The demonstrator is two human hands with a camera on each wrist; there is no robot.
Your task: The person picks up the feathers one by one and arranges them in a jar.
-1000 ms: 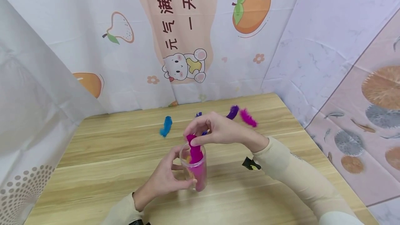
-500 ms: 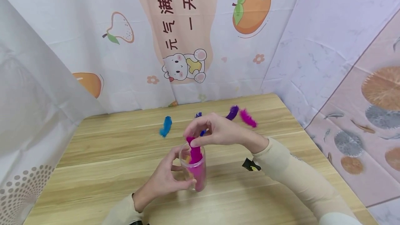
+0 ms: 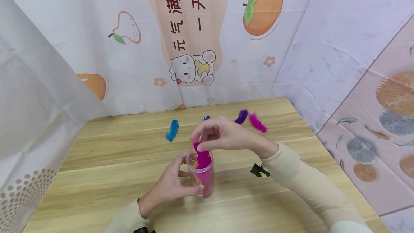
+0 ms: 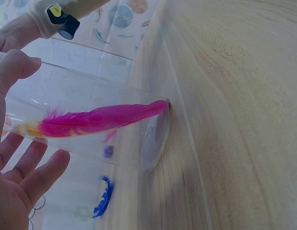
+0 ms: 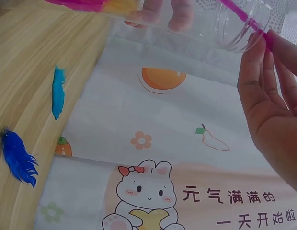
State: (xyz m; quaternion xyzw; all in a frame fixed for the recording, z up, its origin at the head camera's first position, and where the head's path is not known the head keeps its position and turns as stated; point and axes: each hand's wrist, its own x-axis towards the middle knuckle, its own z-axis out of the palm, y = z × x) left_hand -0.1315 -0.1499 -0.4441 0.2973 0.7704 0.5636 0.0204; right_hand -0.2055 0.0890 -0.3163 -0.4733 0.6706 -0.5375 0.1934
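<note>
A clear plastic cup (image 3: pixel 210 187) stands on the wooden table, its mouth tilted slightly. My left hand (image 3: pixel 173 182) grips it from the left, thumb in front and fingers round the far side. Between thumb and fingers, my right hand (image 3: pixel 228 134) pinches a magenta feather (image 3: pixel 203 161) whose lower part reaches down through the cup's mouth. The right wrist view shows the same pinched feather (image 5: pixel 240 14) crossing the rim. Inside the cup, a magenta feather with a yellowish end (image 4: pixel 100 120) lies along the wall, seen from the left wrist.
Loose feathers lie toward the table's back: a turquoise one (image 3: pixel 173 130), a blue one (image 5: pixel 18 155) partly hidden behind my right hand in the head view, a purple one (image 3: pixel 241 117) and another magenta one (image 3: pixel 258 122). A printed curtain (image 3: pixel 139 82) hangs right behind the table.
My right hand has lowered the pinched feather slightly into the cup. The left hand keeps its grip, and the head view has shifted a little.
</note>
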